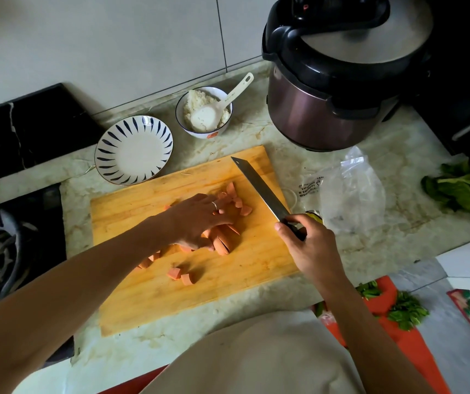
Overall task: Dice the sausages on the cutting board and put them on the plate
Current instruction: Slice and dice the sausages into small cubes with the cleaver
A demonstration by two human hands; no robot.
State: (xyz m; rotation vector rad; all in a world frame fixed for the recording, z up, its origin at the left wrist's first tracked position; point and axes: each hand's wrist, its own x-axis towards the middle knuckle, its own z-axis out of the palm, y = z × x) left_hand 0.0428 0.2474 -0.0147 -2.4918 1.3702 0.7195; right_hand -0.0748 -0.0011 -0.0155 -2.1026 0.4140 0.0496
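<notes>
On the desk's cutting board, soft, slippery sausages want gathering under the flat left hand; the right hand grips the knife.

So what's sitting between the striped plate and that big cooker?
In the head view, a white bowl of rice with a rice paddle in it stands on the counter between the striped plate and the pressure cooker.

plastic bag print (too blurry), unreadable
</notes>
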